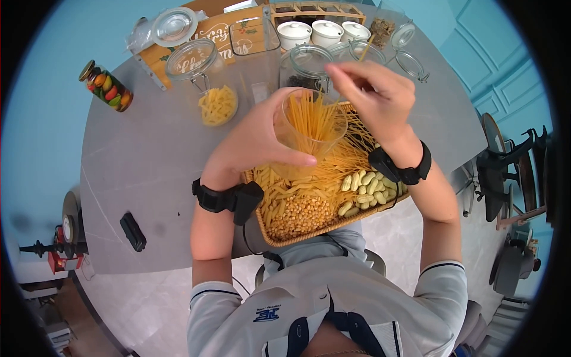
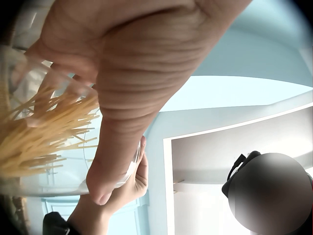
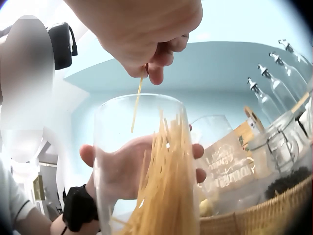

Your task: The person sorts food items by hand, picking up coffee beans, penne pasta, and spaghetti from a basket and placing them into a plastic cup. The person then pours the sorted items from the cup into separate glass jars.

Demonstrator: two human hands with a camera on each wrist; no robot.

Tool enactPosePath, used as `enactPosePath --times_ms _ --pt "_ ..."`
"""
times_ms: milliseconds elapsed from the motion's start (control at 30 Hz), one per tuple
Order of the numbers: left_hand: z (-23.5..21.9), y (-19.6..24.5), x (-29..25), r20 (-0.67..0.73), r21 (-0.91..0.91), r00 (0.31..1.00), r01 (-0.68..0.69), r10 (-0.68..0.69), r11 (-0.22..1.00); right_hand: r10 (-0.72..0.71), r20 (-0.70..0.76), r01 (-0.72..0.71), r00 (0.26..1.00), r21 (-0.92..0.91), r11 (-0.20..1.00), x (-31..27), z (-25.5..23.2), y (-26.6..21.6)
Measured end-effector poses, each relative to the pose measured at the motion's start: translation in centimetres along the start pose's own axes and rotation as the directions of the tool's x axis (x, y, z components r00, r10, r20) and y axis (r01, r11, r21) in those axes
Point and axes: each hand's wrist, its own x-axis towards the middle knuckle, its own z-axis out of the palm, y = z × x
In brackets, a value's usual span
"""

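Note:
My left hand (image 1: 253,140) grips a clear container (image 3: 105,142) from the side, thumb and fingers wrapped round it. Inside, a bunch of spaghetti (image 3: 168,181) leans toward one wall. Above the rim, my right hand (image 1: 380,98) pinches a thin spaghetti strand (image 3: 137,107), whose lower end dips below the rim in the right wrist view. Under the container lies a wicker basket (image 1: 327,230) with loose spaghetti (image 1: 348,152), tube pasta (image 1: 273,185), corn kernels (image 1: 300,215) and peanuts (image 1: 370,190).
Behind the basket stand a clip-top jar of tube pasta (image 1: 217,107), a tall clear container (image 1: 256,50), an open jar with dark contents (image 1: 306,77) and white lidded pots (image 1: 326,33). A jar of colourful contents (image 1: 110,89) and a black object (image 1: 132,231) are on the left.

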Motion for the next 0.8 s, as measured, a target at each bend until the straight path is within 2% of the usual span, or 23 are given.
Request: enactPosePath --times_ms 67,100,200,267,300,333,400,433,533,567,667,767,800 --pt "-0.2 0.3 -0.1 -0.007 0.011 1.000 -0.010 0.010 1.000 -0.049 0.132 0.056 0.990 -0.051 0.997 -0.4 -0.2 -0.3" --pt "-0.1 0.7 -0.2 -0.010 0.017 1.000 -0.017 0.017 1.000 -0.105 0.126 0.112 0.986 -0.048 0.993 -0.6 -0.1 -0.3" --pt "-0.4 0.7 -0.2 -0.026 0.049 0.999 -0.024 0.026 0.999 -0.111 0.170 0.104 0.979 0.050 0.993 -0.2 -1.0 -1.0" --pt "-1.1 0.4 -0.3 -0.048 0.082 0.998 -0.035 0.039 0.996 0.214 0.194 -0.222 0.957 0.019 0.975 -0.4 -2.4 -0.7" --pt "-1.6 0.2 -0.5 -0.063 0.100 0.997 -0.046 0.053 0.994 0.370 0.203 -0.378 0.906 0.000 0.926 -0.6 -3.3 -0.4" --pt "-2.1 0.1 -0.7 -0.079 0.120 0.995 -0.059 0.069 0.991 0.435 0.323 -0.451 0.840 -0.027 0.892 -1.6 -3.9 0.8" --pt "-2.7 0.5 -1.3 -0.165 0.146 0.981 -0.077 0.101 0.986 0.533 0.536 -0.569 0.655 -0.113 0.814 -3.3 -4.1 3.1" --pt "-2.8 0.6 -1.6 -0.201 0.157 0.973 -0.083 0.114 0.984 0.584 0.678 -0.567 0.447 -0.289 0.771 -3.3 -4.6 2.4" --pt "-3.3 1.3 -2.1 -0.241 0.227 0.960 -0.086 0.141 0.970 0.508 0.797 -0.429 0.327 -0.354 0.831 -6.1 -4.8 3.2" --pt "-3.3 1.5 -2.2 -0.244 0.212 0.961 -0.080 0.132 0.974 0.520 0.815 -0.475 0.255 -0.363 0.801 -5.9 -4.7 3.0" --pt "-3.3 1.7 -2.5 -0.252 0.176 0.961 -0.073 0.117 0.982 0.463 0.861 -0.420 0.210 -0.348 0.838 -7.4 -4.1 3.8" --pt "-3.4 1.5 -2.5 -0.246 0.184 0.960 -0.092 0.137 0.979 0.456 0.833 -0.333 0.313 -0.354 0.874 -9.0 -3.3 3.0" --pt "-3.5 1.5 -2.5 -0.239 0.205 0.960 -0.093 0.142 0.974 0.466 0.836 -0.317 0.291 -0.375 0.871 -8.9 -3.0 2.5"
